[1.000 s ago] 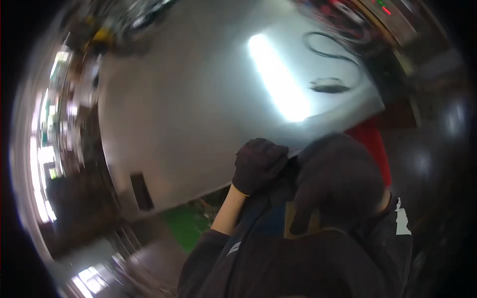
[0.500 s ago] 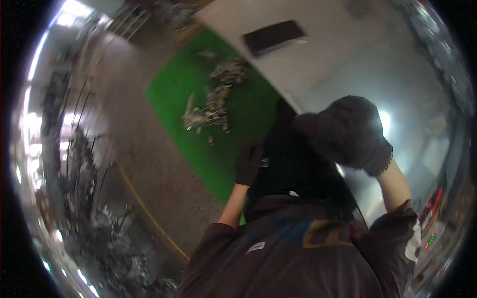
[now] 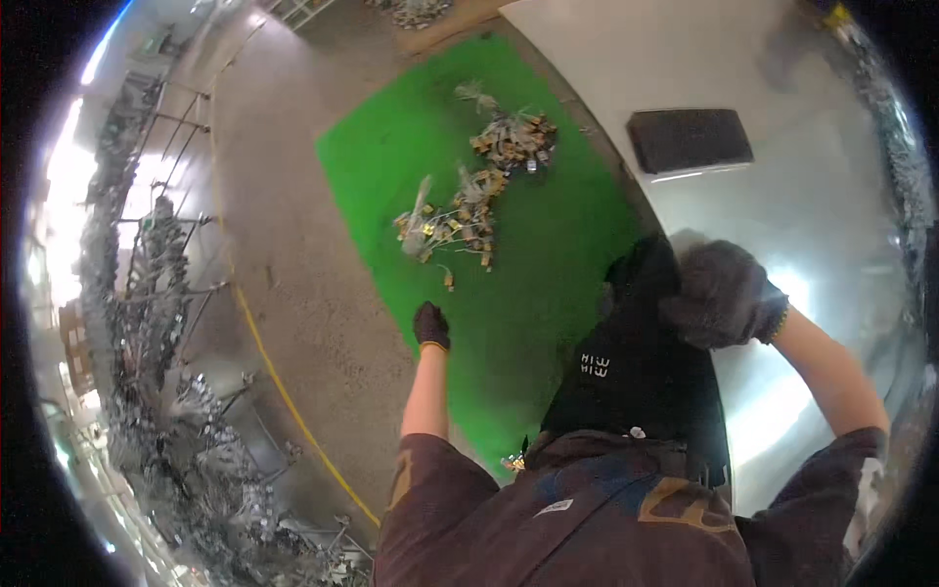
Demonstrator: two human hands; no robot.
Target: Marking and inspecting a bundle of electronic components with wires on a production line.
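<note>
My left hand [image 3: 430,326], in a dark knitted glove, hangs over the left edge of the green mat [image 3: 548,333], its fingers curled into a fist. Nothing shows sticking out of it. My right hand [image 3: 726,298], gloved the same way, is curled above the near edge of the smooth metal-topped table [image 3: 822,205]. A pale blur lies along its upper side, and its palm is hidden, so I cannot tell what it holds. Ahead of my left hand, a loose cluster of cables with yellowish ends [image 3: 455,230] lies on the mat, and a second bundle [image 3: 516,140] is beyond it.
A flat black block [image 3: 691,140] rests on the table. Racks hung with grey strands [image 3: 156,284] stand along the left. A yellow line [image 3: 289,411] runs along the grey floor [image 3: 293,245]. More grey bundles [image 3: 416,12] are at the far end.
My left hand has swung out leftward from beside my leg. The right hand appears lower and farther right. The mat, cables and black block have shifted right in view.
</note>
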